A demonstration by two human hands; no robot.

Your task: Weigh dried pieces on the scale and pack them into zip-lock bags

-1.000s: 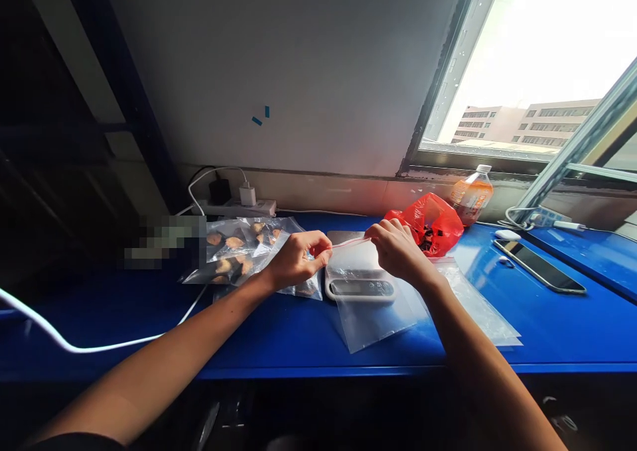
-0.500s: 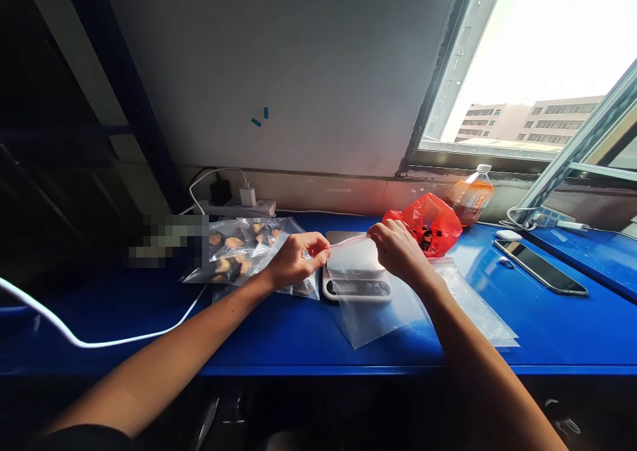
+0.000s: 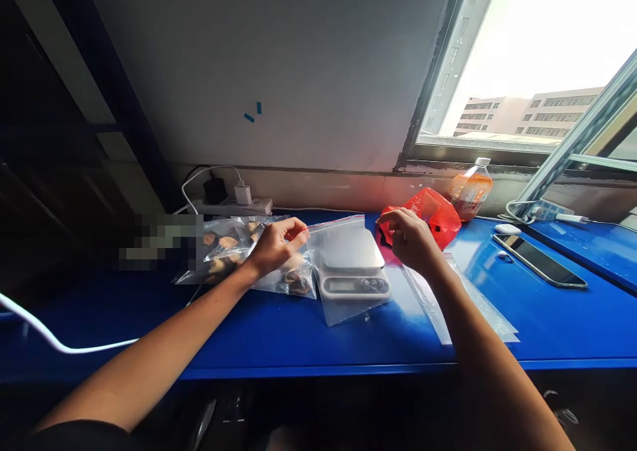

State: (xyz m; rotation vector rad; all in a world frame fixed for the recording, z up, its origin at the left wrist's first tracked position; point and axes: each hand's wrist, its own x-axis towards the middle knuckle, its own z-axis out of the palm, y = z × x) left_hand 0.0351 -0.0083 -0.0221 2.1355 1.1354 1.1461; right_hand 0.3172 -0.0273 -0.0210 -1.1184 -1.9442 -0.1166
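My left hand (image 3: 279, 245) pinches one top corner of a clear zip bag (image 3: 332, 314) with a red strip along its top edge. The bag hangs in front of a white kitchen scale (image 3: 381, 292), whose metal plate and display show through it. My right hand (image 3: 411, 239) is off the bag, its fingers bent but apart, at the near side of a red plastic bag (image 3: 435, 215). Dark pieces, hard to make out, show at that bag's opening. Clear bags of brown dried pieces (image 3: 227, 242) lie partly behind my left hand.
More flat clear bags (image 3: 478, 312) lie under my right forearm on the blue table (image 3: 308, 351). A phone (image 3: 540, 260), an earbud case (image 3: 507, 229) and an orange drink bottle (image 3: 470, 192) are at the right. A power strip (image 3: 256, 207) and white cable (image 3: 74, 349) are at the left.
My right hand has let go of the zip bag's top edge and shifted right to the red bag. The zip bag now hangs from my left hand, which moved slightly left.
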